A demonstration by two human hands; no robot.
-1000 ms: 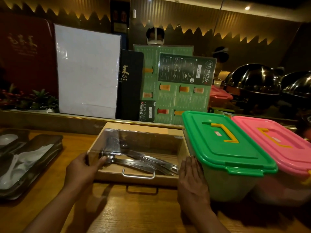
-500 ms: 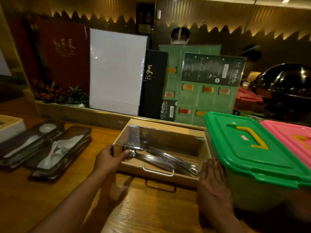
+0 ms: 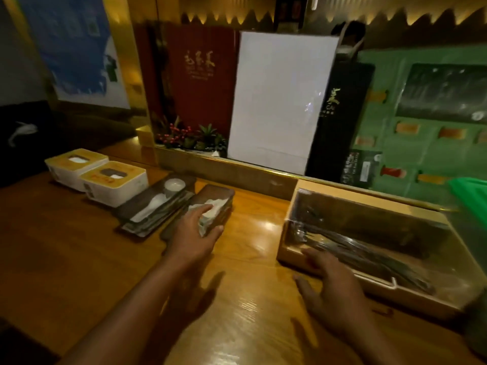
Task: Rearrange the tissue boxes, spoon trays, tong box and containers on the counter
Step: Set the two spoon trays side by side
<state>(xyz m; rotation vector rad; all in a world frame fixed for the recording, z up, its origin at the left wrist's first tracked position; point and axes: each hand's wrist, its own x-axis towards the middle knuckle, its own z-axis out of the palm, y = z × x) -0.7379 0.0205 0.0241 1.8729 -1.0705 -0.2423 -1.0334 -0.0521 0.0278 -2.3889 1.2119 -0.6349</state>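
Two white tissue boxes with yellow tops (image 3: 76,164) (image 3: 116,180) stand at the counter's far left. To their right lie two dark spoon trays side by side: the left tray (image 3: 155,204) holds a white spoon and a small cup, the right tray (image 3: 221,196) holds white spoons. My left hand (image 3: 193,234) grips the right tray's near end, fingers across its top, thumb along its right side. The wooden tong box (image 3: 369,197) with a clear lid holds metal tongs (image 3: 355,246). My right hand (image 3: 334,291), fingers spread, is at the box's front left corner. A green container (image 3: 471,191) shows at the right edge.
Behind a gold-edged ledge (image 3: 237,164) stand a red menu (image 3: 197,75), a white board (image 3: 279,101), a black menu (image 3: 340,122) and a green menu (image 3: 421,127). A small plant with red berries (image 3: 189,138) sits on the ledge. Bare wooden counter (image 3: 66,246) lies in front of the trays.
My left hand left the tong box's left side and moved left onto the right spoon tray. My right hand came off the box's right front. The view swung left, bringing the tissue boxes in.
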